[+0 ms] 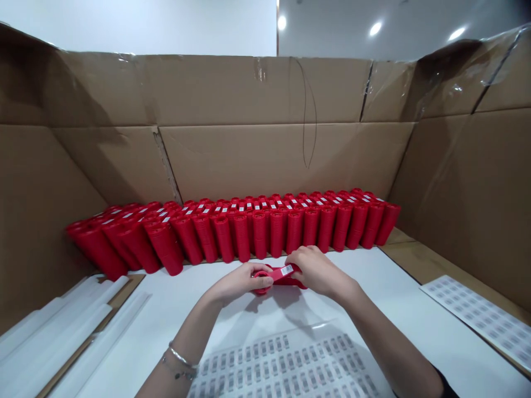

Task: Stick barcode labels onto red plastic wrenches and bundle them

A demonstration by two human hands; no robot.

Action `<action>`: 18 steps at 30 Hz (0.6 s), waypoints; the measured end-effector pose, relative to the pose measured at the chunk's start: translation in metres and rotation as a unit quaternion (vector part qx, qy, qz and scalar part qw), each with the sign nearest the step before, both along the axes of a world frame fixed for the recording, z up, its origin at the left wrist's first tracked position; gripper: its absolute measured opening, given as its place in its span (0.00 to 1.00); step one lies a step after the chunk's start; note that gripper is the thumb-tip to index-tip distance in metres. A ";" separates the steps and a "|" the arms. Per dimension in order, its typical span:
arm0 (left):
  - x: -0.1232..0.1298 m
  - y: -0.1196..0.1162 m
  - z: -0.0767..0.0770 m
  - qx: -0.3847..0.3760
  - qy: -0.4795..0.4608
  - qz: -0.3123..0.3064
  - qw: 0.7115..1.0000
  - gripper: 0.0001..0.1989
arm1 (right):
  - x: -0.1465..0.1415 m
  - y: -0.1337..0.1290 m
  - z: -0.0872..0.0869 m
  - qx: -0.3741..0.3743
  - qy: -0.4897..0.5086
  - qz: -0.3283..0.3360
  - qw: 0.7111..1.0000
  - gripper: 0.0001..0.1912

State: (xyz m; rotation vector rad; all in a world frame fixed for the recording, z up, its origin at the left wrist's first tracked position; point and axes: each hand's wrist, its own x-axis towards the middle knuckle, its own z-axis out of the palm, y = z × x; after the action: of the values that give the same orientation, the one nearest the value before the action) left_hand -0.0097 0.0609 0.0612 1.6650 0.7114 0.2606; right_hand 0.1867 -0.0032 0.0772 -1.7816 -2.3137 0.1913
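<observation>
My left hand [238, 283] grips the open end of a red ribbed plastic stack of cups [282, 278], which lies on its side on a white table top [232, 326]. My right hand [313, 270] rests over the stack's far end, with its fingertips close to a small white barcode label [286, 270] on the red surface. Part of the stack is hidden under both hands. A sheet of barcode stickers [286, 367] lies on the table just below my wrists.
Many similar red stacks [269, 235], labelled, stand in a long row along the far cardboard wall [265, 160]. A second sticker sheet [481, 315] lies at the right. Long white plastic sleeves [53, 337] lie at the left.
</observation>
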 end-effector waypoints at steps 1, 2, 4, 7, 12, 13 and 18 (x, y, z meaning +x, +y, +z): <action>0.000 0.002 -0.004 -0.018 -0.009 0.003 1.000 0.19 | 0.000 0.003 -0.002 -0.014 0.000 -0.004 1.000 0.07; 0.000 0.004 -0.008 -0.038 -0.019 0.011 0.999 0.20 | 0.001 0.007 -0.004 -0.022 0.008 -0.002 1.000 0.07; 0.000 0.010 -0.016 -0.067 -0.037 0.047 0.996 0.22 | 0.006 0.015 -0.009 -0.028 0.039 0.014 0.999 0.05; -0.001 0.019 -0.024 -0.031 -0.037 0.116 0.992 0.27 | 0.020 0.026 -0.018 -0.039 0.072 0.025 0.996 0.05; -0.003 0.028 -0.031 0.189 0.009 0.170 0.967 0.27 | 0.038 0.038 -0.028 -0.051 0.092 0.007 0.994 0.07; -0.002 0.029 -0.035 0.218 0.013 0.170 0.961 0.29 | 0.038 0.040 -0.030 -0.052 0.095 0.004 0.994 0.07; 0.006 0.027 -0.052 0.251 0.003 0.128 0.960 0.26 | 0.032 0.046 -0.037 -0.066 0.105 0.013 0.992 0.07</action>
State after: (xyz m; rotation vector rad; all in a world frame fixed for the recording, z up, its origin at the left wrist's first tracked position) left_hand -0.0039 0.0875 0.0093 2.0483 0.9195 0.6661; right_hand 0.2188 0.0425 0.0405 -1.6986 -2.2208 0.5203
